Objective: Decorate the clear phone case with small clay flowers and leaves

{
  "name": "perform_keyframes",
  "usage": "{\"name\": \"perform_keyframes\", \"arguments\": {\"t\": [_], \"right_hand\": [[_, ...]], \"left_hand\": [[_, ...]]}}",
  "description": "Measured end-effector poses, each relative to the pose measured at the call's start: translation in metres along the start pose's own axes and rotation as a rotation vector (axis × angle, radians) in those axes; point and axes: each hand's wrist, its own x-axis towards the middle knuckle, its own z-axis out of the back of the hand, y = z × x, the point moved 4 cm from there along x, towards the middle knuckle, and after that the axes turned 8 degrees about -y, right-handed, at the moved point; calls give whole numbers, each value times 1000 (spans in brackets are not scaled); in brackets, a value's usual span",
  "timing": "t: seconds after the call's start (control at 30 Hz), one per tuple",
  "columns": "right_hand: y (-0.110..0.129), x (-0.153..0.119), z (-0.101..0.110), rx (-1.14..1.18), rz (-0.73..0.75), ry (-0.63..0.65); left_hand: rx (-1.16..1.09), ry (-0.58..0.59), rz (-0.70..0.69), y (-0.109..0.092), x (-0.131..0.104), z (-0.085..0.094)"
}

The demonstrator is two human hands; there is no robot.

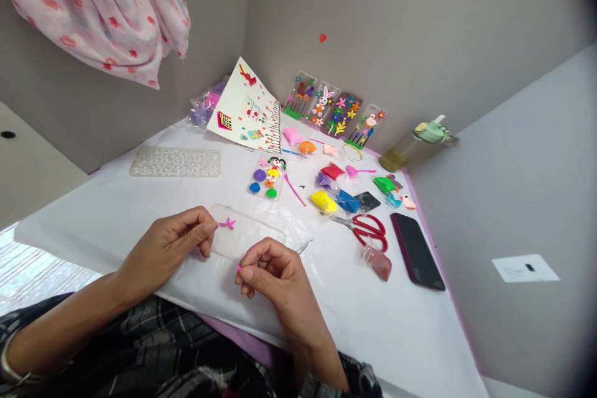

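A clear phone case (252, 231) lies flat on the white table in front of me. Pink clay petals (228, 223) stand out near its upper left corner. At that corner, my left hand (186, 233) has thumb and forefinger pinched together, touching or right beside the petals' left tip. My right hand (268, 270) is over the case's lower right edge, pinching a small bit of pink clay (240, 268) between thumb and fingers. A thin metal tool (305, 246) lies just beyond the right hand.
A decorated case (267, 179) and pink stick (295, 190) lie behind. Yellow clay (323, 201), red scissors (368, 230) and a phone (417, 250) are right. A patterned case (175, 161) is left. A bottle (414, 142), decorated cases and a drawn card (247, 109) stand at the back.
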Motion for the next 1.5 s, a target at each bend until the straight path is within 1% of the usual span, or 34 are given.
{"name": "perform_keyframes", "arguments": {"t": [0.1, 0.2, 0.3, 0.43, 0.6, 0.73, 0.87, 0.97, 1.07, 1.17, 1.23, 1.33, 1.5], "right_hand": [[1, 0, 0, -10, -2, -4], [1, -1, -1, -11, -4, -7], [2, -2, -1, -15, -3, -11], [2, -1, -1, -21, 0, -11], [1, -1, -1, -18, 4, 1], [1, -2, -1, -27, 6, 5], [1, -2, -1, -32, 6, 6], [0, -2, -1, -31, -2, 7], [1, -1, -1, -32, -3, 5], [1, -1, -1, -40, -2, 4], [1, -2, -1, -41, -4, 5], [1, -2, -1, -30, -12, 6], [0, -2, -1, -25, -14, 2]], "left_hand": [[-17, 14, -26, 5, 3, 1], [-88, 23, -2, 8, 7, 1], [-128, 31, 22, 4, 9, 1], [-82, 8, -15, -5, 10, 1], [-111, -14, 7, -5, 13, 0], [-82, -14, -3, -1, 13, 2], [-32, -36, 27, 4, 8, 5], [-8, 2, 3, 3, 7, 4], [-53, 25, -12, 1, 9, 1], [-51, -21, 23, -1, 11, 2], [-19, -55, 19, -3, 12, 4], [27, -57, 0, -5, 10, 6], [123, -79, 9, -5, 4, 10]]}}
